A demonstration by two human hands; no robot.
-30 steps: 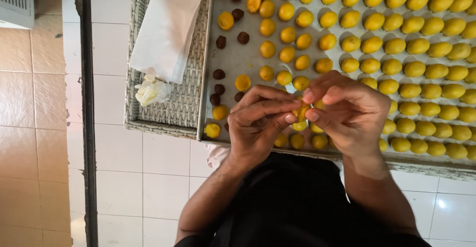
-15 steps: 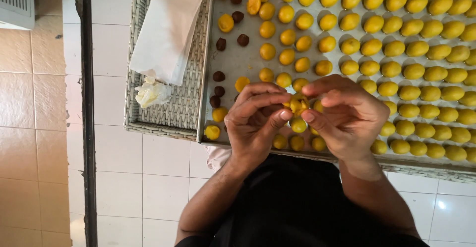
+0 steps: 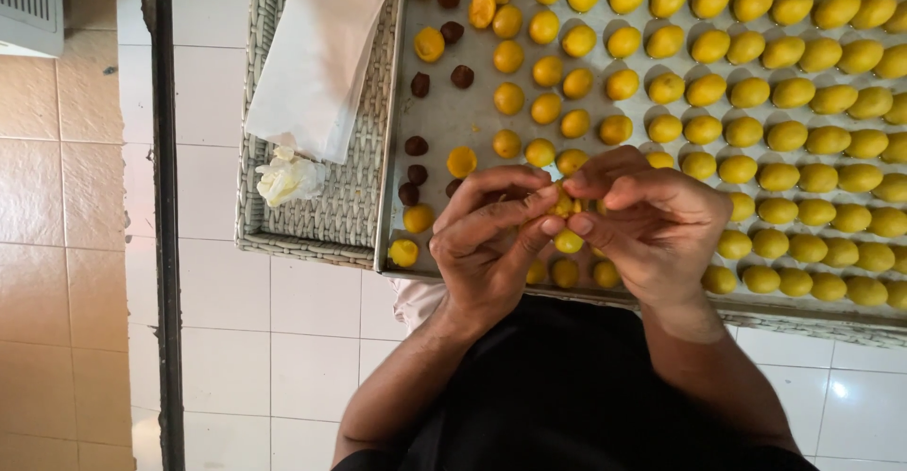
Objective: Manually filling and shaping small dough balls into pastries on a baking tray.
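Though fingers hide most of it, left hand (image 3: 491, 244) & right hand (image 3: 652, 230) pinch yellow dough ball (image 3: 565, 206).

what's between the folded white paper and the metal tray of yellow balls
In the head view, only bare woven basket separates the white paper from the metal tray.

Black garment, bare forearms, no sleeves
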